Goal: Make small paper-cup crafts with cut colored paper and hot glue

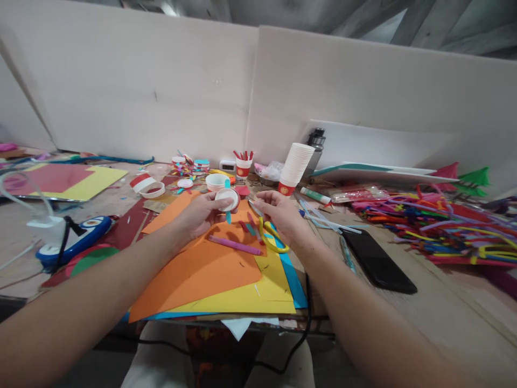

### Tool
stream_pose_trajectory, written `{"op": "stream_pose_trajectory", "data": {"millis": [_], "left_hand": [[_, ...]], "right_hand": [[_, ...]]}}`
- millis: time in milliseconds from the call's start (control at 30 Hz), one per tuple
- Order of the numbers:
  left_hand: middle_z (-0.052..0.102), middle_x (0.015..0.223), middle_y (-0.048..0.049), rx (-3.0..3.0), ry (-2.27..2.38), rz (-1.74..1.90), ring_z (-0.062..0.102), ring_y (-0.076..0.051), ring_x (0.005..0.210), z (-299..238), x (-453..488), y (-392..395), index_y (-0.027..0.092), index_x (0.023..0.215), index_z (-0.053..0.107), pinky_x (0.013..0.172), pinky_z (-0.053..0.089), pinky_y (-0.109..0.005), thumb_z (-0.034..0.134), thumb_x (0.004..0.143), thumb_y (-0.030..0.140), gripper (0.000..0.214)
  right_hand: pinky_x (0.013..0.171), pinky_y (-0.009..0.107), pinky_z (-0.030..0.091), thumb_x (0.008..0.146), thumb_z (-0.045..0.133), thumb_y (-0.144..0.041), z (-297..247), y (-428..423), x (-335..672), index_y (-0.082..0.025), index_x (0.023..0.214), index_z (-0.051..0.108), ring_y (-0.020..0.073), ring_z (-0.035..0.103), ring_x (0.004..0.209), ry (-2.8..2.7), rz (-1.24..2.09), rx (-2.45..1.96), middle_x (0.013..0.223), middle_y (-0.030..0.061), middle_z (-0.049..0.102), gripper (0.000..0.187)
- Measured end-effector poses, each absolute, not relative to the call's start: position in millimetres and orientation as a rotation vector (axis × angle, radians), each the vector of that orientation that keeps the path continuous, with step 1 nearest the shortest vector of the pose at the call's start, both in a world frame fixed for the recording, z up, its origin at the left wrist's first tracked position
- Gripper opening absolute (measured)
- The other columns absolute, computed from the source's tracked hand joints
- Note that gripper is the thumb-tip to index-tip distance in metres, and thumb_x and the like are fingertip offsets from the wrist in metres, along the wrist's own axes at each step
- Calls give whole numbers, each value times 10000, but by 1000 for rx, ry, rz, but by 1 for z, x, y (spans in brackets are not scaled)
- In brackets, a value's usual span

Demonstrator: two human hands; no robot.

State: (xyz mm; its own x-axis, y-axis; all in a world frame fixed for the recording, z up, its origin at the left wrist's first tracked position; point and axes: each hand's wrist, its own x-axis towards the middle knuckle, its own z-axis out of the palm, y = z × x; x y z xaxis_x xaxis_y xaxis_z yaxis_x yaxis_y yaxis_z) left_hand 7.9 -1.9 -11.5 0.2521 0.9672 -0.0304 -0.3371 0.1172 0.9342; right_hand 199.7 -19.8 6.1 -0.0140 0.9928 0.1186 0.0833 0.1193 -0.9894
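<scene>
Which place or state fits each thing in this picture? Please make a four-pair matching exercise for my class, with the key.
Things
1. Marker
2. Phone
3. Stack of cups
4. Round white piece

Places and states
A. In front of the bottle
B. Held in the left hand
C. Black, lying flat on the table
D. Purple, lying on orange paper

Pairs: 1-D, 2-C, 3-A, 4-B

Head-worn camera looks forward, down, over hands (202, 213), table (448, 318).
</scene>
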Motion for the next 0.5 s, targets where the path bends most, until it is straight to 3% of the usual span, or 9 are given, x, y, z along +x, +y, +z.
{"op": "stream_pose_trajectory", "data": {"millis": [133,233,367,500], "left_hand": [[707,865,-57,958,879,1181,662,-115,694,-11,6,2,154,896,697,457,427,-136,812,643,215,284],[702,872,-51,960,913,1222,634,-96,665,-9,5,2,159,902,694,433,388,-123,819,637,222,300],[702,889,-54,919,909,1273,612,-89,657,-8,4,3,155,912,683,473,438,-151,771,677,189,252],[702,906,-56,913,876,1289,602,-79,647,-10,2,6,145,918,676,504,466,-161,750,671,143,258]], "right_hand": [[561,243,372,735,646,-360,10,-15,210,-181,784,561,94,467,580,-1389,873,-1248,683,-33,560,205],[591,263,375,819,556,-359,14,-15,222,-184,770,589,128,521,627,-1563,546,-1441,714,2,616,185],[730,326,427,884,530,-392,17,-19,240,-144,872,665,234,634,834,-1917,-81,-1934,878,138,699,283],[818,367,455,891,534,-470,10,-15,258,-67,1010,690,318,645,1018,-2030,-249,-2292,1031,253,690,448]]}}
